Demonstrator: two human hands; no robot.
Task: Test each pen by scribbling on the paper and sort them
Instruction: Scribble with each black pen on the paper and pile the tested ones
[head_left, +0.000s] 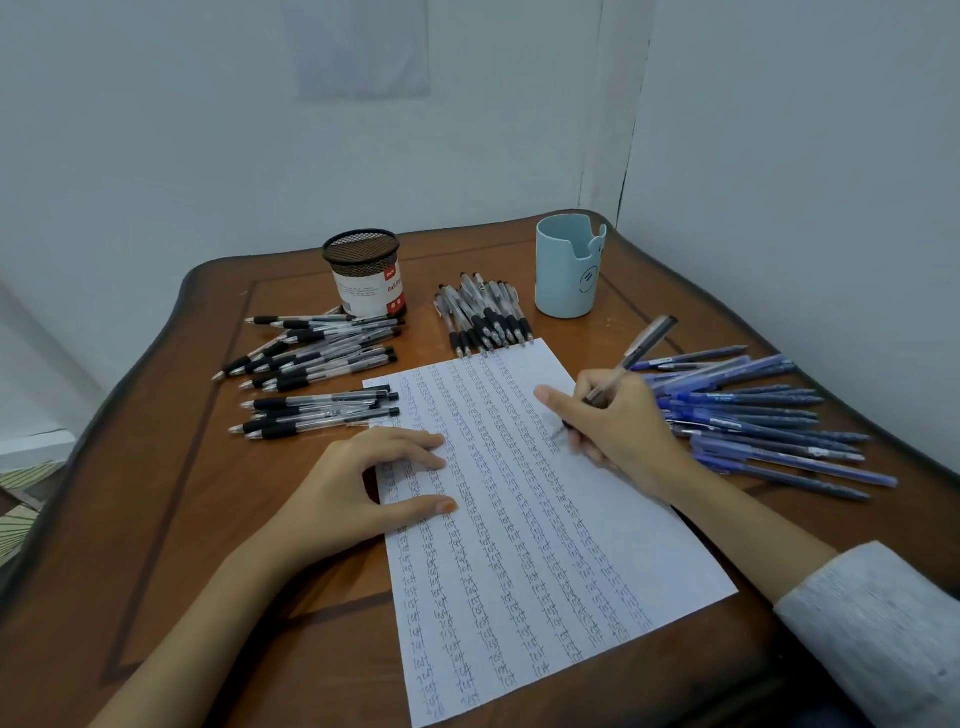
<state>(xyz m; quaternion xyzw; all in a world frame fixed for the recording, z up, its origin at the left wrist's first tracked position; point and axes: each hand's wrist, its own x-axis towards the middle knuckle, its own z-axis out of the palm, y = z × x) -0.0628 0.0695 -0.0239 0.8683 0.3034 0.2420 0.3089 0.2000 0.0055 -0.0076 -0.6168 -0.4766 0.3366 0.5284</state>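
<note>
Gripping slim pen (631, 358) — flat, scribbled paper (524, 519)

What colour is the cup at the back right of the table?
The cup is light blue, with a small face drawn on it, seen in the head view.

You have one sheet of paper (519, 545), and your right hand (623, 426) holds one pen (631, 358). Beyond your left hand (353, 488) lie two groups of black-grip pens: about five in the near group (311, 415), about ten in the far group (317, 348). Further ahead, between your hands, a third group (485, 317) has about nine. Right of your right hand is a heap of blue pens (753, 410), perhaps twenty; they overlap too much for an exact count. There are two holders: one black mesh pen holder (363, 280) and one light blue cup (566, 275).
</note>
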